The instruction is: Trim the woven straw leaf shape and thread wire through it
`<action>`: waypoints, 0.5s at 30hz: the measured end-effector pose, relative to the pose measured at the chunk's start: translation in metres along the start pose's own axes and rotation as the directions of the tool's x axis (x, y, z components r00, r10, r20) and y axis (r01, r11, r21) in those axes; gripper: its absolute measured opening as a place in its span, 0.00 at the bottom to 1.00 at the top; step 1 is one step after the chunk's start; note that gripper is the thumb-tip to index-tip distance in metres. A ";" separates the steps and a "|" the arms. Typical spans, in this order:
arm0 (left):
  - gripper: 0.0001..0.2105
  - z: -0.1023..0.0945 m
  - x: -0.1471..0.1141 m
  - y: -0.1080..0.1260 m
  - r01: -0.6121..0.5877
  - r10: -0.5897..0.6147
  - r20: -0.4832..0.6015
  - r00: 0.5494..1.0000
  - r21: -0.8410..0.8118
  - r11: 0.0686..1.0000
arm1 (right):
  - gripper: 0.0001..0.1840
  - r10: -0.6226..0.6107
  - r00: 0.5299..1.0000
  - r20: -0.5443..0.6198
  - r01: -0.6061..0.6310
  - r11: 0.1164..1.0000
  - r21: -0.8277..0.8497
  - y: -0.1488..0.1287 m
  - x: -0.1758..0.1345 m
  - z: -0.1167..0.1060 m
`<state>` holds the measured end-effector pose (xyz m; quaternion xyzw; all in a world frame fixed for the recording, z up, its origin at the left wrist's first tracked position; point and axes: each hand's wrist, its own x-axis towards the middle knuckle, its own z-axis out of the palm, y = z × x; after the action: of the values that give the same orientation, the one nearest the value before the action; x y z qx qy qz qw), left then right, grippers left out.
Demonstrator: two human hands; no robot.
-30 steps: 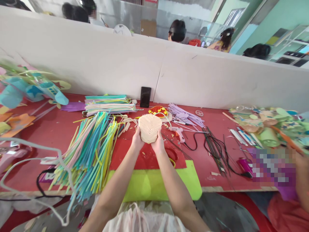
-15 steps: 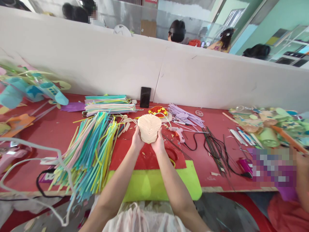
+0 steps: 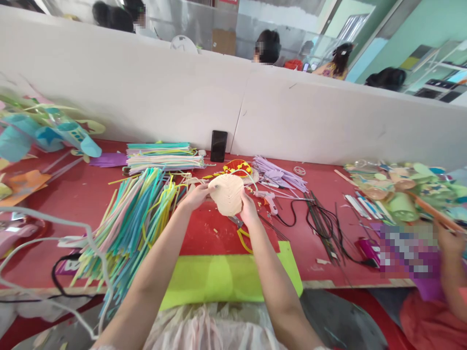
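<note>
A cream leaf-shaped piece made of pipe cleaners (image 3: 227, 195) is held up over the table between my two hands. My left hand (image 3: 199, 195) pinches its upper left edge. On its lower right edge, my right hand (image 3: 248, 208) grips it with the thumb towards me. Below it, a pair of scissors with yellow handles (image 3: 243, 238) lies on a red mat (image 3: 204, 238), partly hidden by my right forearm. A pink-and-white glue gun (image 3: 268, 200) rests just right of my right hand.
Bundles of coloured pipe cleaners (image 3: 134, 228) lie at left, lilac ones (image 3: 280, 172) behind. A black phone (image 3: 219, 146) leans on the white partition (image 3: 175, 97). Black cable (image 3: 321, 221) and dark stems (image 3: 326, 238) lie at right. A co-worker's hand (image 3: 450, 240) is at far right.
My left hand has shifted up and left along the leaf's edge. The leaf has turned, its ribbed pattern showing less clearly. The scissors' yellow handles show more.
</note>
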<state>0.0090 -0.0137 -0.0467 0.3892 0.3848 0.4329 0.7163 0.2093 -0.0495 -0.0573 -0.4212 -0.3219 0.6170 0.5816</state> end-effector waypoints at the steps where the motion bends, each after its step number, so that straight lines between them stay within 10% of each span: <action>1: 0.14 -0.004 0.003 0.006 0.011 -0.011 0.009 1.000 0.022 1.000 | 0.24 -0.005 1.000 -0.007 0.004 0.993 -0.121 -0.007 -0.003 -0.006; 3: 0.14 -0.010 0.009 0.017 0.027 -0.028 0.013 1.000 0.047 0.999 | 0.24 -0.040 0.999 -0.011 0.030 0.891 -0.452 -0.021 -0.014 -0.021; 6: 0.14 -0.015 0.015 0.028 0.054 -0.056 0.016 0.998 0.076 0.996 | 0.15 -0.129 0.983 0.132 0.176 0.441 -0.880 -0.036 -0.045 -0.050; 10: 0.14 -0.015 0.019 0.034 0.084 -0.084 -0.002 0.996 0.035 0.996 | 0.09 0.029 0.991 0.133 0.135 -0.089 -0.987 -0.037 -0.093 -0.077; 15: 0.16 -0.016 0.028 0.033 0.068 -0.074 -0.027 0.997 -0.165 0.984 | 0.19 0.091 0.985 0.144 0.164 -0.275 -0.947 -0.031 -0.118 -0.077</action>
<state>-0.0068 0.0259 -0.0302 0.3075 0.3733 0.4438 0.7544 0.2879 -0.1693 -0.0466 -0.6564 -0.7437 0.1269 0.0041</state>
